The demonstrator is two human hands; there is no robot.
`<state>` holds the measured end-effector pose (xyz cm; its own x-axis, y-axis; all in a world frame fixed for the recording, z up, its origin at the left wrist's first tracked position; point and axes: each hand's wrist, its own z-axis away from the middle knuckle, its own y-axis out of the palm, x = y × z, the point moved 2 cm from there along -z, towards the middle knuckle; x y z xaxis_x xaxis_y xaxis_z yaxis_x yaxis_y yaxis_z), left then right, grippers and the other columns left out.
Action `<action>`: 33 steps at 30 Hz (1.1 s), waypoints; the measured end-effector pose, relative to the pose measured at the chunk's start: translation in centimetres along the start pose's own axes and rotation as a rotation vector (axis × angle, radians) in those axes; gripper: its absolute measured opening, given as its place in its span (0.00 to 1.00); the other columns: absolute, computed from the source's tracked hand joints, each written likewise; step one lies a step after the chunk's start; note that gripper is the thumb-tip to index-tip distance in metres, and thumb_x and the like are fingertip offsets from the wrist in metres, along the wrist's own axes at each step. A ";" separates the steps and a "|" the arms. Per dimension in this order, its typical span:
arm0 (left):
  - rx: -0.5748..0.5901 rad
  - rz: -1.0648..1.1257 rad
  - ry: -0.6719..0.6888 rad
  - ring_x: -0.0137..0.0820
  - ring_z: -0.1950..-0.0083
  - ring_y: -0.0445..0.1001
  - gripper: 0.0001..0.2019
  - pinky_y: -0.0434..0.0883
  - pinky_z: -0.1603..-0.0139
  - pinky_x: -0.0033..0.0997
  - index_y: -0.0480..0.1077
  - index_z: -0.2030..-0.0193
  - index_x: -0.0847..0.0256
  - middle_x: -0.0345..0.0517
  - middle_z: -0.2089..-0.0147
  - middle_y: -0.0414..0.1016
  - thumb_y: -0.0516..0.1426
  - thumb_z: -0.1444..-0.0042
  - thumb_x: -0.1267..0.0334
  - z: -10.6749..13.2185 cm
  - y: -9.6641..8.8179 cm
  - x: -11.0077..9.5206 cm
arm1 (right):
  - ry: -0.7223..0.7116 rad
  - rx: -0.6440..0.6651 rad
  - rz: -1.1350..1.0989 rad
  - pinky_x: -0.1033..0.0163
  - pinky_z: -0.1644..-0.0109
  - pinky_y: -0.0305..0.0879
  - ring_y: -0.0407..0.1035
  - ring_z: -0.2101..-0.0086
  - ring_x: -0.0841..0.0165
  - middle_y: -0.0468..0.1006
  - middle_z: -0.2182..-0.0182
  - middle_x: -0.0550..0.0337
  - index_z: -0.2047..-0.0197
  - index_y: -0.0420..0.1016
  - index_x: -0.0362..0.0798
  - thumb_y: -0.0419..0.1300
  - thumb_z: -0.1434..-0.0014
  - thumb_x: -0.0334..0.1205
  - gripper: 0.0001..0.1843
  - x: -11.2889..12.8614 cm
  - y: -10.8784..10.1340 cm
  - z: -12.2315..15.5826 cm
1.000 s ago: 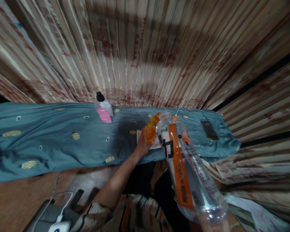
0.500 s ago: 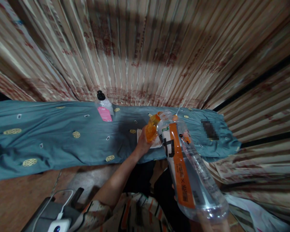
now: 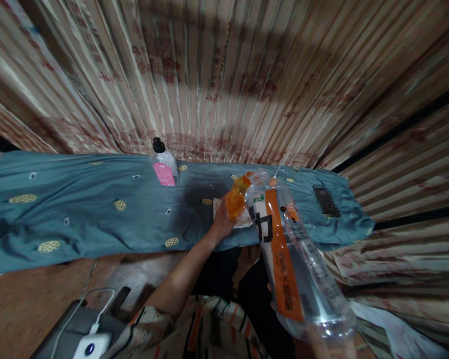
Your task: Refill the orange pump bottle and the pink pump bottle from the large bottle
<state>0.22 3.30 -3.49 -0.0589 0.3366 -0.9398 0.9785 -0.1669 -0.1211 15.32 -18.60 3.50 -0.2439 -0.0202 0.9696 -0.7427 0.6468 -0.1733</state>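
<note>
My left hand is closed around a small see-through orange bottle, holding it above the cloth. A large clear plastic bottle with an orange and white label leans toward it, its base near me. The two bottle mouths are close together; whether they touch I cannot tell. My right hand holds the large bottle from beneath, near its base, and is mostly hidden by it. Under the orange bottle lies a flat white thing, partly covered by my left hand.
A clear bottle with a black cap and pink label stands on the teal pineapple-print cloth. Patterned curtains rise behind. A blurred-out dark object lies to the right. At lower left, a white device has a cable.
The view has shifted slightly. Both hands keep their holds, and the two bottles stay almost in the same position relative to each other.
</note>
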 end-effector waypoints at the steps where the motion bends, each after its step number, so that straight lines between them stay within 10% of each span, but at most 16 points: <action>1: -0.001 -0.004 0.005 0.47 0.37 0.77 0.34 0.76 0.35 0.52 0.61 0.33 0.57 0.56 0.37 0.74 0.67 0.44 0.63 0.0 0.0 0.0 | 0.025 0.010 0.000 0.47 0.50 0.79 0.77 0.49 0.56 0.78 0.43 0.51 0.38 0.74 0.50 0.67 0.32 0.51 0.24 -0.4 -0.3 -0.2; 14: -0.024 -0.020 -0.019 0.46 0.39 0.79 0.37 0.77 0.37 0.51 0.60 0.33 0.58 0.56 0.37 0.75 0.68 0.48 0.68 0.0 0.0 0.1 | 0.153 0.039 -0.029 0.48 0.50 0.79 0.77 0.51 0.58 0.79 0.45 0.51 0.40 0.75 0.49 0.65 0.31 0.52 0.22 -1.8 -1.5 0.7; 33: -0.007 -0.018 -0.011 0.46 0.37 0.77 0.36 0.75 0.35 0.51 0.59 0.32 0.59 0.57 0.37 0.74 0.67 0.46 0.65 0.0 0.0 0.6 | 0.023 -0.088 -0.106 0.45 0.47 0.78 0.76 0.47 0.56 0.77 0.41 0.50 0.37 0.73 0.49 0.66 0.31 0.49 0.24 5.3 -0.4 5.7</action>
<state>0.20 3.45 -4.06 -0.0790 0.3295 -0.9408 0.9785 -0.1546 -0.1363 10.77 -23.31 7.68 -0.1517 -0.0755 0.9855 -0.7056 0.7065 -0.0544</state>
